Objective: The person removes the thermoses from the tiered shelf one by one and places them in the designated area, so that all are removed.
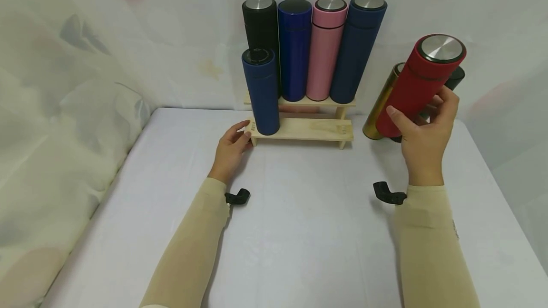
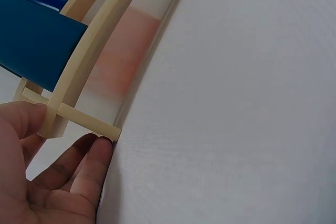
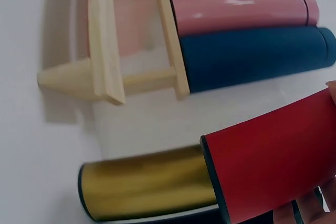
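Observation:
My right hand (image 1: 429,141) grips a red thermos flask (image 1: 421,77) with a steel-topped lid, raised and tilted. Behind it stand a gold flask (image 1: 383,103) and a dark flask (image 1: 455,77), mostly hidden. On the left, my left hand (image 1: 231,149) holds the end of a two-step wooden rack (image 1: 308,129), thumb at the lower shelf and fingertips by its leg (image 2: 89,120). A blue flask (image 1: 262,94) stands at the left of the lower shelf. Along the upper shelf are a black flask (image 1: 261,25), a glossy blue one (image 1: 294,51), a pink one (image 1: 326,51) and a navy one (image 1: 357,51).
A white-covered table (image 1: 308,232) lies under everything. Pale patterned cloth (image 1: 192,37) hangs behind the rack, and more cloth (image 1: 64,132) drapes at the left side. Black wrist mounts (image 1: 237,197) stick out from both sleeves.

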`<state>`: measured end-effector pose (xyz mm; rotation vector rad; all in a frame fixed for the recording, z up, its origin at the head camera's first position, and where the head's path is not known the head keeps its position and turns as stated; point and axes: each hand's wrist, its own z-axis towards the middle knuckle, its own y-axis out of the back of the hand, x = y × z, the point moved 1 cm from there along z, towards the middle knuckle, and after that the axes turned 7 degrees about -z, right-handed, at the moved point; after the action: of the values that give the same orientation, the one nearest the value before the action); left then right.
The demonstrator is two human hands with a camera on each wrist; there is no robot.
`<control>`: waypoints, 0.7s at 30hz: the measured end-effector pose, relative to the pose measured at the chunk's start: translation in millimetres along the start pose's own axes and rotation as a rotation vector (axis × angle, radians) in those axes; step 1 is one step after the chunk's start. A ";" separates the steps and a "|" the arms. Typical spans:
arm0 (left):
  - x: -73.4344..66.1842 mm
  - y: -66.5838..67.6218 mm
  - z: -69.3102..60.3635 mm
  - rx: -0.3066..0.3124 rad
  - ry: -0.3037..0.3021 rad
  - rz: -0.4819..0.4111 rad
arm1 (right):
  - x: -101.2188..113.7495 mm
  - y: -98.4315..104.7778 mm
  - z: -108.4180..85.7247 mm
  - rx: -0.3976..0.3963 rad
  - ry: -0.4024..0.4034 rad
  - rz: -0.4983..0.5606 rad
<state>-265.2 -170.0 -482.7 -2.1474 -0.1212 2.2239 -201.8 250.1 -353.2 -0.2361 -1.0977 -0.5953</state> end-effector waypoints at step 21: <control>-0.5 0.4 -1.0 -0.002 -0.016 0.006 | 5.7 45.2 14.4 -0.228 -0.177 0.208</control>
<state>-264.1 -170.4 -482.2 -2.1339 -0.1176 2.2458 -185.7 292.0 -336.8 -0.6025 -1.1579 -0.5195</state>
